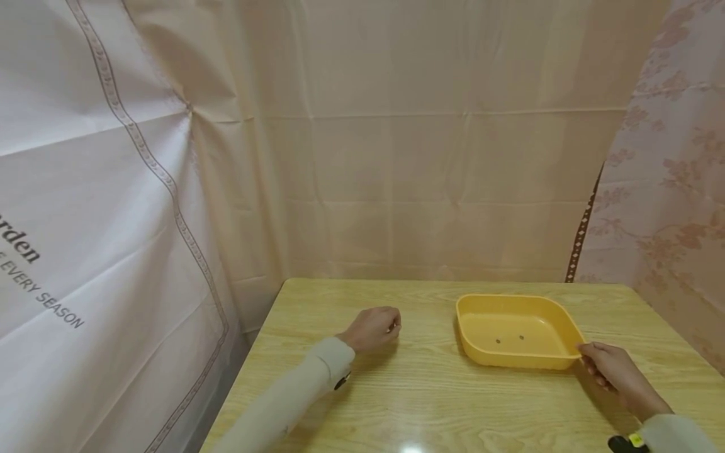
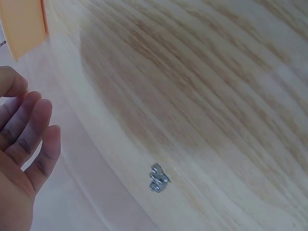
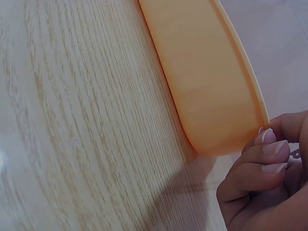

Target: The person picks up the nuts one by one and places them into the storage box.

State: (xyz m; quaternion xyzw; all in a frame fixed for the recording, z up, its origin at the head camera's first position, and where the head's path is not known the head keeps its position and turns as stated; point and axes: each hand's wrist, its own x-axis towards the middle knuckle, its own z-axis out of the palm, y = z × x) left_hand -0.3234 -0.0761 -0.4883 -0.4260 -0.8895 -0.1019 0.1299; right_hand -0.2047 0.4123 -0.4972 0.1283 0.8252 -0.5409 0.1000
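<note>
A yellow plastic tray (image 1: 512, 358) with rounded corners stands on the right half of the table. My right hand (image 1: 614, 371) pinches its rim at the near right corner, thumb above and fingers curled beneath, as the right wrist view shows beside the tray's side wall (image 3: 202, 77). My left hand (image 1: 370, 328) hovers over the table, left of the tray, its fingers loosely bent and nothing visible in them. Near the left hand (image 2: 26, 139), the left wrist view shows a small cluster of shiny silver pieces (image 2: 158, 179) on the table. In the head view that cluster is hidden.
Two small dark ring-like pieces (image 1: 510, 339) show on the tray floor. The wood-grain table (image 1: 419, 396) runs out to both sides. Beige cloth (image 1: 396, 189) hangs behind it, with a printed white cloth (image 1: 102, 251) on the left and a flowered one (image 1: 674, 207) on the right.
</note>
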